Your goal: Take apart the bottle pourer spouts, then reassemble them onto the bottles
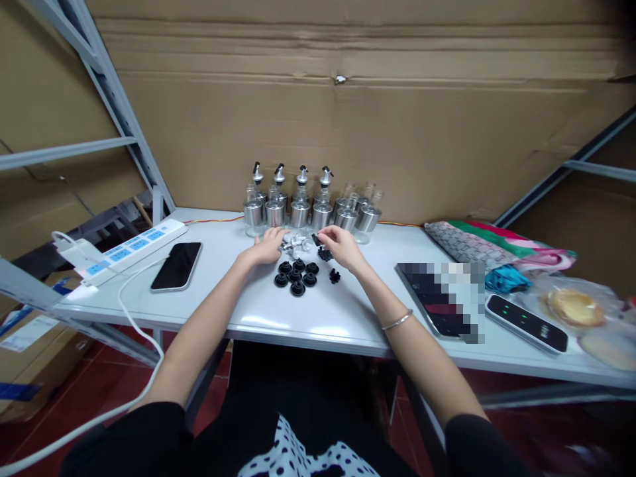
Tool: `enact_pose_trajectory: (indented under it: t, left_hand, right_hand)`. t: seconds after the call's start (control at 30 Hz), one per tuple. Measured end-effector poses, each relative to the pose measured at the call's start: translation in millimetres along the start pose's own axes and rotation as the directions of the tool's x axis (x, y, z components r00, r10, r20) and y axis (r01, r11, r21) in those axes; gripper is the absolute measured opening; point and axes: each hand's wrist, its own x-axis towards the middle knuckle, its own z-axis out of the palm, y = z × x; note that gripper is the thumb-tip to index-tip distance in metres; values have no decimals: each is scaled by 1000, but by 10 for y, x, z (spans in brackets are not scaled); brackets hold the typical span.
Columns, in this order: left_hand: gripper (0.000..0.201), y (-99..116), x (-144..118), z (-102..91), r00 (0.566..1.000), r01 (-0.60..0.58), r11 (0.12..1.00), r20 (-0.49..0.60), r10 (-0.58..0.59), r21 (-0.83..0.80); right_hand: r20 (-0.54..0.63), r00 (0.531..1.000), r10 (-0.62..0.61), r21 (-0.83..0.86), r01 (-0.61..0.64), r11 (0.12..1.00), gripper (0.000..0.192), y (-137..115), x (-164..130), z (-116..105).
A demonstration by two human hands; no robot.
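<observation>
My left hand (pixel 269 246) rests on the white table (pixel 328 318), fingers reaching into a small pile of silver-white spout parts (pixel 297 244). My right hand (pixel 340 246) is beside it, fingertips pinching a small black part (pixel 317 239). Several round black stoppers (pixel 297 273) sit in a cluster just in front of both hands, and one more black piece (pixel 334 275) lies to their right. Behind the hands stands a row of glass and steel dispenser bottles (pixel 291 207), some with pour spouts fitted, others (pixel 358 213) without.
A black phone (pixel 177 265) and a white power strip (pixel 130 248) with its cable lie at left. At right are a dark tablet (pixel 437 298), a black device with green lights (pixel 525 322), folded cloth (pixel 477 244) and bagged bread (pixel 571 307). Cardboard lines the back wall.
</observation>
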Motion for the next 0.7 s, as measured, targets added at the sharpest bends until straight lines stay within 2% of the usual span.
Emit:
enact_pose_trajectory:
  t: [0.1,0.2,0.3,0.43,0.5,0.7]
  left_hand:
    - [77,-93,3,-42,1000,-15,1000,1,15,-18]
    - [80,-222,11,-66,998,-57,997,35,59,-50]
    - [83,-304,27,-28,995,-53,996,76,58,-68]
    - [74,-295,66,60,992,-126,986,7,128,-108]
    - [72,-271,86,86,985,-174,974,-31,171,-142]
    - [67,-240,121,116,970,-229,955,-123,208,-189]
  right_hand:
    - [10,999,53,73,-53,996,19,43,3,34]
    - [102,992,67,140,-81,987,25,71,1,67]
    - [174,984,27,117,-48,992,26,71,-12,96]
    - [236,970,-58,28,53,998,24,36,-45,125]
    - [247,967,-66,6,67,998,24,18,-61,133]
    - [267,960,-86,28,81,996,27,13,-74,139]
